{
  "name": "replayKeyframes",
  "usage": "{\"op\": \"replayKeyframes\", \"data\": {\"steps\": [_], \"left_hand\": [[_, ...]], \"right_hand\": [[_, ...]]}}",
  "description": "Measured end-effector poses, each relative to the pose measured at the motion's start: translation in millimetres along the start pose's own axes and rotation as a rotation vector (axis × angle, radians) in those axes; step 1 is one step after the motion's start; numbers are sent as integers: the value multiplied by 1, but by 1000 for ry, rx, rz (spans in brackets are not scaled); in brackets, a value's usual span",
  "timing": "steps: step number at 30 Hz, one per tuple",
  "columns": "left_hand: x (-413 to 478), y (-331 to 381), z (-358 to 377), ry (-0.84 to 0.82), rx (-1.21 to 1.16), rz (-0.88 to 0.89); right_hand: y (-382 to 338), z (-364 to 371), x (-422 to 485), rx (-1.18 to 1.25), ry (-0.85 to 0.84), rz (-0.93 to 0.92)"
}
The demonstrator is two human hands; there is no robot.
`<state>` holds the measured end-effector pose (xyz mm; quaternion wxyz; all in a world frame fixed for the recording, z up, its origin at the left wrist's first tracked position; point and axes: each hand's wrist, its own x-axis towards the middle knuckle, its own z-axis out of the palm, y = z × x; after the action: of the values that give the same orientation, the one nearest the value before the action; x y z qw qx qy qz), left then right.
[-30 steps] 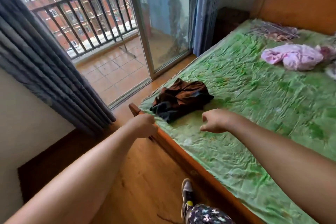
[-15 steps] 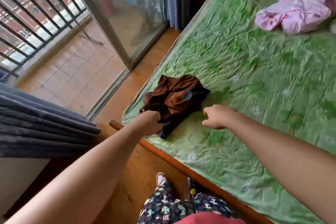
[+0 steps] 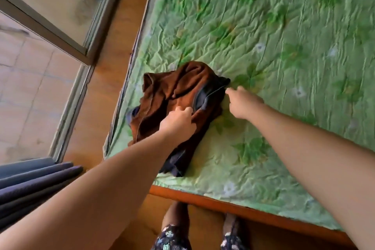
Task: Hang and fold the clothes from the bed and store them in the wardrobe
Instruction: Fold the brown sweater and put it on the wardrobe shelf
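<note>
A crumpled brown garment [image 3: 176, 89] lies near the corner of the green-sheeted bed [image 3: 284, 26]. The left hand [image 3: 178, 123] grips its fabric; the right hand [image 3: 244, 104] touches its dark edge, grip unclear.

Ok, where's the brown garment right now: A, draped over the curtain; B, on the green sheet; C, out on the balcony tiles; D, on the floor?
B: the brown garment lies crumpled on the green sheet near the bed's corner, with the left hand gripping it.
</note>
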<state>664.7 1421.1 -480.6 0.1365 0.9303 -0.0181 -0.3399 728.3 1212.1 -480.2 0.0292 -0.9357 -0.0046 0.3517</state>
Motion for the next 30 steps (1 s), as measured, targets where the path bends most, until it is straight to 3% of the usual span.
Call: {"op": "replayKeyframes", "data": {"steps": [4, 7, 12, 18, 21, 25, 30], "left_hand": [[51, -11, 27, -83, 35, 76], [71, -16, 39, -139, 266, 172], [80, -9, 42, -93, 393, 224], [64, -19, 7, 78, 288, 219], [39, -37, -28, 134, 247, 218], [-7, -45, -90, 196, -30, 246], [-69, -15, -175, 328, -199, 403]], "right_hand": [[-6, 21, 73, -14, 77, -18], [-4, 39, 111, -111, -36, -47], [-7, 47, 130, -178, -8, -129], [-2, 23, 99, -53, 128, -221], [0, 12, 66, 36, 58, -309], [-21, -12, 14, -22, -54, -381], [-43, -51, -58, 58, 65, -446]]}}
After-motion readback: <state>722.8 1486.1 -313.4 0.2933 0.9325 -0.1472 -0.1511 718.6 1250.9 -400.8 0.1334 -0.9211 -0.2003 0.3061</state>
